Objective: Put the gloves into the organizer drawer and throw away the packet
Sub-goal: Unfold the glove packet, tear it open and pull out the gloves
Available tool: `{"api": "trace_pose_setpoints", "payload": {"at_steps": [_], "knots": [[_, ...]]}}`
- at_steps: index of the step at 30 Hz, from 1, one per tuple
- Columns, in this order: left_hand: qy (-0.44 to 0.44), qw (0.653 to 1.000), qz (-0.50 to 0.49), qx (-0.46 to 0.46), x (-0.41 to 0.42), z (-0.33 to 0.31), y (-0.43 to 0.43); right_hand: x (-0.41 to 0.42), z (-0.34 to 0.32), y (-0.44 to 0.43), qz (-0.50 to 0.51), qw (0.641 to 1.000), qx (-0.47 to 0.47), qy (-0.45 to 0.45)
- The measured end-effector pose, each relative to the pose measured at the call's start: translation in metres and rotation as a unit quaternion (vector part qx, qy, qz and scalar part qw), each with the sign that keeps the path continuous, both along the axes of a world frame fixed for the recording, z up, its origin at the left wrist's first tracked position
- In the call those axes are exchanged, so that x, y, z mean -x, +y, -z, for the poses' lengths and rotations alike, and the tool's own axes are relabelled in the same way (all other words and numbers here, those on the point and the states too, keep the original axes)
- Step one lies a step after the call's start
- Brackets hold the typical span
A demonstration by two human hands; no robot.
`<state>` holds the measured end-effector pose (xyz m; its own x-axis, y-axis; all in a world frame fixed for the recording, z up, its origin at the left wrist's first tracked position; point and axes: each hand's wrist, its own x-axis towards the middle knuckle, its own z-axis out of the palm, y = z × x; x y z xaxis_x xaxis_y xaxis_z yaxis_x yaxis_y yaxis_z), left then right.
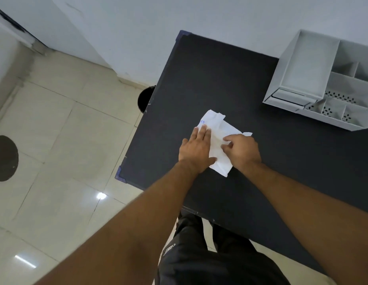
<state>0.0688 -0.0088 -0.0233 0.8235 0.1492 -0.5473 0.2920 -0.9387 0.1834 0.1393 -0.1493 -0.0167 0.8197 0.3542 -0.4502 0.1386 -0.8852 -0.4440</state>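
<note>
A crumpled white packet with small blue print lies on the black table. My left hand rests flat on its left side, fingers together, pressing it down. My right hand pinches the packet's right part with thumb and fingertips. No gloves can be seen; the packet hides whatever is inside. The grey organizer stands at the table's far right, with open compartments on top and a drawer front facing me; I cannot tell whether that drawer is open.
A black round bin stands on the tiled floor just past the table's left edge, partly hidden by it. A dark round patch marks the floor at the far left. White walls stand behind the table.
</note>
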Motion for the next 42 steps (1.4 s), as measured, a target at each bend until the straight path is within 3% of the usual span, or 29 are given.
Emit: {"api": "trace_pose_setpoints", "payload": {"at_steps": [8,17,28,42], "knots": [[-0.017,0.999,-0.041,0.012,0.006,0.003,-0.006,0.007,-0.004,0.010,0.014,0.998,0.038,-0.056],[-0.029,0.999,-0.024,-0.001,0.002,0.005,-0.006,0.003,0.001,0.017,0.016,0.997,0.068,-0.019],[-0.019,0.999,-0.028,-0.010,-0.003,0.002,-0.009,0.000,-0.001,0.011,0.038,0.999,0.028,-0.012],[-0.052,0.996,-0.065,0.044,0.001,0.002,-0.012,0.002,-0.018,0.019,0.090,0.993,0.025,0.067]]}}
